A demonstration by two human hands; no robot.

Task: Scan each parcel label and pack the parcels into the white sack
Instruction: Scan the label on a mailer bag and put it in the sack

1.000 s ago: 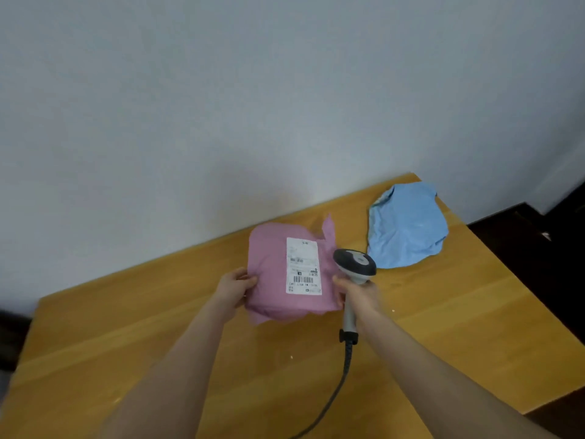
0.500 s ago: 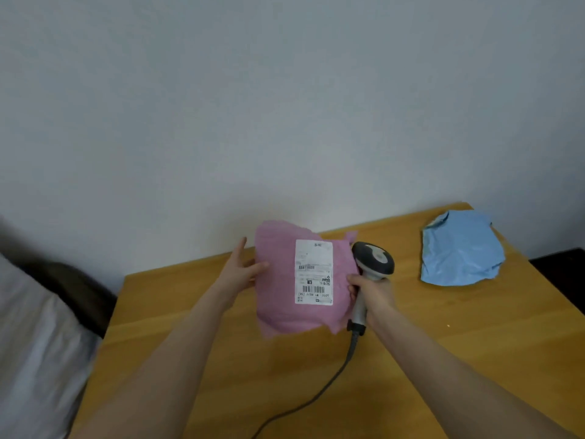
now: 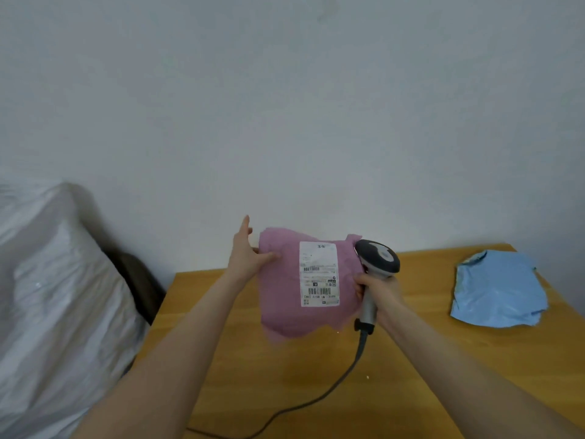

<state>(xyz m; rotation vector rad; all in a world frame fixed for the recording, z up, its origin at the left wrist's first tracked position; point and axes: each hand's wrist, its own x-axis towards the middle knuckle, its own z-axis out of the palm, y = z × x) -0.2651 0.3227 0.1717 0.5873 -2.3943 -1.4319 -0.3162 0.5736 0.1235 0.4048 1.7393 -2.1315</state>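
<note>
a dark cable [image 3: 332, 391] runs across the wooden bench [image 3: 285, 375] up to a grey scanner [image 3: 378, 258], its handle wrapped by the fingers of the right grip [image 3: 378, 294]. just left of it, touching the scanner head, the pink parcel [image 3: 281, 299] is held upright above the bench, its white label [image 3: 319, 274] facing the camera. the left grip [image 3: 245, 256] pinches the parcel's left edge, thumb on the front, one finger pointing up. a blue parcel [image 3: 498, 289] lies far right on the bench. the white sack [image 3: 57, 312] bulks beside the bench's left end, against the wall [image 3: 285, 106].
</note>
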